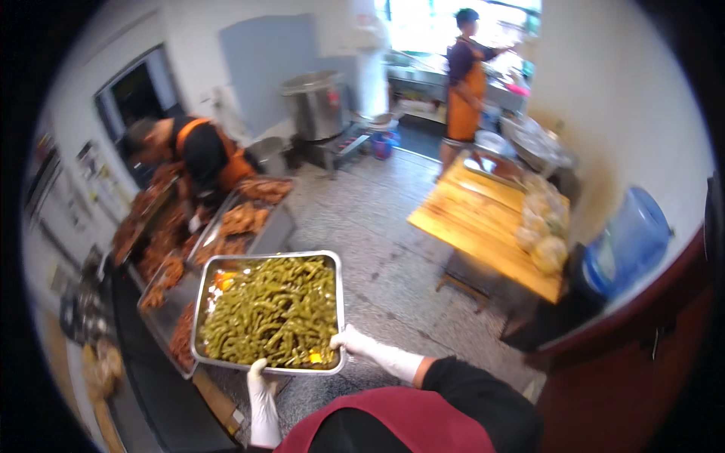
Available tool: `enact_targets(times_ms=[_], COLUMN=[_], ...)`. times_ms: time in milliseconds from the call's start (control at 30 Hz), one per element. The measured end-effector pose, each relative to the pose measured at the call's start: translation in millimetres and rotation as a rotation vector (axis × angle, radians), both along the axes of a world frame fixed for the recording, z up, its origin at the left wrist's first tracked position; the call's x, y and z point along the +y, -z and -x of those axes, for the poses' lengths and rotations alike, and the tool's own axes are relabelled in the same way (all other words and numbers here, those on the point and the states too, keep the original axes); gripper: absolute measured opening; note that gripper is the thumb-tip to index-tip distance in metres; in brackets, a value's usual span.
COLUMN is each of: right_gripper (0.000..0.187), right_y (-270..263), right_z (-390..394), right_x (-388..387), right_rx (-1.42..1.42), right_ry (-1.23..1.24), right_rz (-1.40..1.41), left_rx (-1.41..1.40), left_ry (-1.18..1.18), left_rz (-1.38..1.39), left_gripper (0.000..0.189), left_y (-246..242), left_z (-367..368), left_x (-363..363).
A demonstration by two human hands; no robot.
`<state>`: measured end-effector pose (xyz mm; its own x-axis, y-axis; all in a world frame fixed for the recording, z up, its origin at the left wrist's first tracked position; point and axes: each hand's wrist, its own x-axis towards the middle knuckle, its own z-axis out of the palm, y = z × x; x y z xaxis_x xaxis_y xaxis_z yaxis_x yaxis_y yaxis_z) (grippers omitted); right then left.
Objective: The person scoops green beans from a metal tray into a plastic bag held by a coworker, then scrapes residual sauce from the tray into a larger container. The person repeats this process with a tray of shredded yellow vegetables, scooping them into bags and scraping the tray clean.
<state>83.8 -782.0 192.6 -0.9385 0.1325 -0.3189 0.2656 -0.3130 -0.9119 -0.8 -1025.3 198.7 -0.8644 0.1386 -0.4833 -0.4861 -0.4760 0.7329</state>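
A rectangular metal tray [339,294] is held out in front of me, filled with glossy green peppers or beans [272,311] and a few orange pieces near two corners. My left hand [261,385], in a white glove, grips the tray's near edge, thumb over the rim. At the right near corner my right hand [354,341], also gloved in white, is closed on the rim. The fingers of both hands are partly hidden beneath the tray. Behind its left side are more metal trays [277,223] with reddish-brown food [243,218].
A person in an orange apron [207,153] bends over the food at left. Another person [465,85] stands by the window. To the right, a wooden table [470,215] carries bagged food [544,226]; a blue water bottle [628,243] sits beyond. A steel pot [314,107] stands behind.
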Motion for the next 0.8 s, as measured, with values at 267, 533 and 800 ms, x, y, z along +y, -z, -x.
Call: enact_targets(times_ms=[267,533,800], right_gripper=[0.027,0.022,0.042], right_y=[16.6,48.4,132.5], right_z=[-162.0,-229.9,-216.2], right_x=[198.3,287.9,394.4], right_rx=[-0.19,-0.069,-0.062], right_ry=[0.723,1.144,1.045], right_rz=[0.155,0.152,0.267], left_rx=[-0.139,-0.302,-0.295], left_ry=[0.818,1.227,1.563], left_rz=[-0.212,-0.017,0.066], left_gripper=[0.014,0.008,0.008], left_y=[53.3,99.0,188.4], left_z=[-18.5,-40.3,-1.8], left_x=[304.6,520.6,684.3])
